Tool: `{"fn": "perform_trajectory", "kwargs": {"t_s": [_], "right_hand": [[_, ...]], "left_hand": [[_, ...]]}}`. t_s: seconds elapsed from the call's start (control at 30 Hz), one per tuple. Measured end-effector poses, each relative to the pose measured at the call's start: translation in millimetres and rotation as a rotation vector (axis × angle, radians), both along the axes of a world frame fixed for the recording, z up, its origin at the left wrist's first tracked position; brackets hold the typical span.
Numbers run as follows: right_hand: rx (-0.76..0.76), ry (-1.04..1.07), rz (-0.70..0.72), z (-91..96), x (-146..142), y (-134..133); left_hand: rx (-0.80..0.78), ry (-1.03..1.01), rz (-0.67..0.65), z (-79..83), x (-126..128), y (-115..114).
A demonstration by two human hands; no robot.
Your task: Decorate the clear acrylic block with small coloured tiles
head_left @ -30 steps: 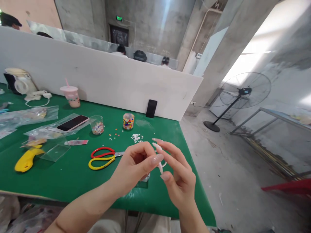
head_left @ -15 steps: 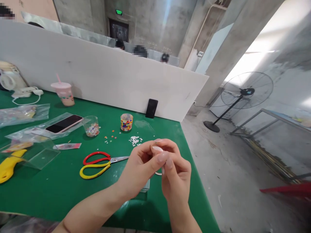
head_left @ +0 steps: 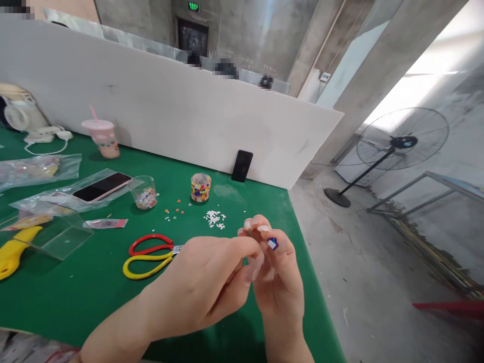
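Note:
My right hand (head_left: 280, 275) is raised over the right edge of the table with its fingers curled. A tiny blue and white piece (head_left: 273, 244) shows at its fingers; the exact grip on it is partly hidden. Close against it is my left hand (head_left: 215, 280), back turned up, thumb and forefinger pinched together near the right palm. Whatever lies in that pinch is too small to make out. Scissors (head_left: 149, 257) with one red and one yellow handle lie left of my hands, their blades mostly covered. Beyond sit small white pieces (head_left: 214, 218) in a loose pile.
A roll with colourful blocks (head_left: 200, 188) and a clear cup of small pieces (head_left: 145, 196) stand behind. Leftward are a phone (head_left: 102, 186), a clear plastic box (head_left: 62, 237), a yellow-handled tool (head_left: 17, 252) and a pink tumbler (head_left: 104, 138). Another phone (head_left: 242, 166) leans on the white partition (head_left: 181, 121).
My hands have come slightly apart from a joint pinch. The left has rolled over, back upward, and the blue and white piece now shows at the right. The whole view has shifted a little.

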State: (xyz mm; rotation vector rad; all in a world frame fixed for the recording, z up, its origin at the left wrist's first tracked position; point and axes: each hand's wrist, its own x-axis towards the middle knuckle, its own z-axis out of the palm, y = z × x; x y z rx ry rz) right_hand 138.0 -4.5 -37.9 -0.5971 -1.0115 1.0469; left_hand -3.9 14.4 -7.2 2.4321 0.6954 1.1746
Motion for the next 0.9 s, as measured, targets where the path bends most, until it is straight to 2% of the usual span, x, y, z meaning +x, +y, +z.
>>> {"fn": "perform_trajectory", "kwargs": {"t_s": [0.1, 0.17, 0.5, 0.67, 0.9], "right_hand": [[0.002, -0.043, -0.009, 1.1, 0, 2], [-0.004, -0.057, -0.009, 1.7, 0, 2], [0.002, -0.023, -0.129, 1.0, -4, 1], [0.001, -0.010, -0.144, 0.3, -7, -2], [-0.003, 0.017, -0.155, 1.0, -12, -3]], "left_hand": [[0.175, 0.054, 0.103, -2.0, 4, 3], [0.240, 0.080, 0.115, -2.8, 6, 3], [0.414, 0.083, 0.139, -6.7, 5, 3], [0.424, 0.086, 0.148, -4.7, 6, 2], [0.337, 0.076, 0.132, -1.4, 8, 3]]}}
